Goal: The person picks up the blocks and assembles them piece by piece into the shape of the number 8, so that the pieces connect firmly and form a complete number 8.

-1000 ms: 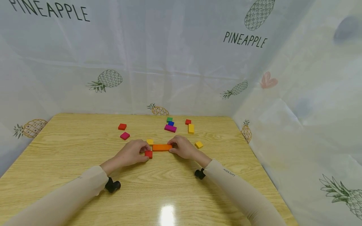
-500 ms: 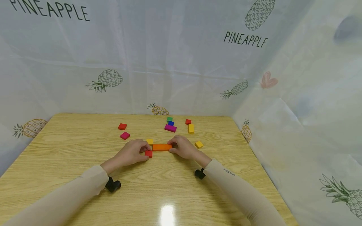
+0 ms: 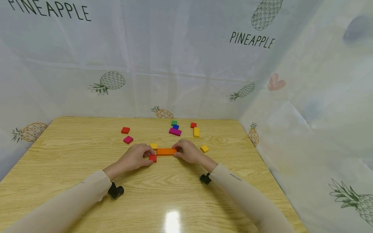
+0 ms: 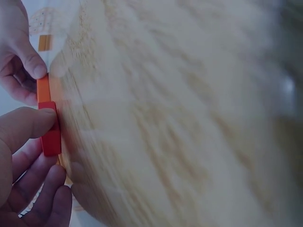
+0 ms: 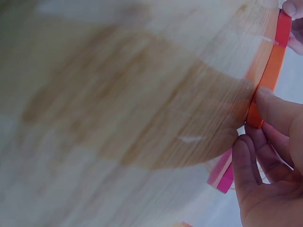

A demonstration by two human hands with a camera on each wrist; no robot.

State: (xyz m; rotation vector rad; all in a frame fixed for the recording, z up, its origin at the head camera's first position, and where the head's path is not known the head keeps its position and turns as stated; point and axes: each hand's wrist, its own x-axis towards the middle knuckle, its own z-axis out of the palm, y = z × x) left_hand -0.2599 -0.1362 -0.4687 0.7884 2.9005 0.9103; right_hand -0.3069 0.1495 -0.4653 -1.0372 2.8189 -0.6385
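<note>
My left hand (image 3: 136,157) pinches a small red block (image 3: 153,158) between thumb and fingers on the wooden table. In the left wrist view the thumb lies on the near face of the red block (image 4: 51,135). My right hand (image 3: 189,152) grips the right end of a long orange block (image 3: 166,152); its thumb presses the orange block (image 5: 271,68) in the right wrist view. The red block sits at the orange block's left end, nearer me. Behind that same end lies a yellow block (image 3: 153,146), partly hidden by my left fingers.
Toward the back lie a purple block (image 3: 175,132), a blue block (image 3: 175,127) and a green block (image 3: 174,123). Right of them are a red block (image 3: 193,125) and two yellow blocks (image 3: 196,132). Back left are a red block (image 3: 125,130) and a pink block (image 3: 128,139).
</note>
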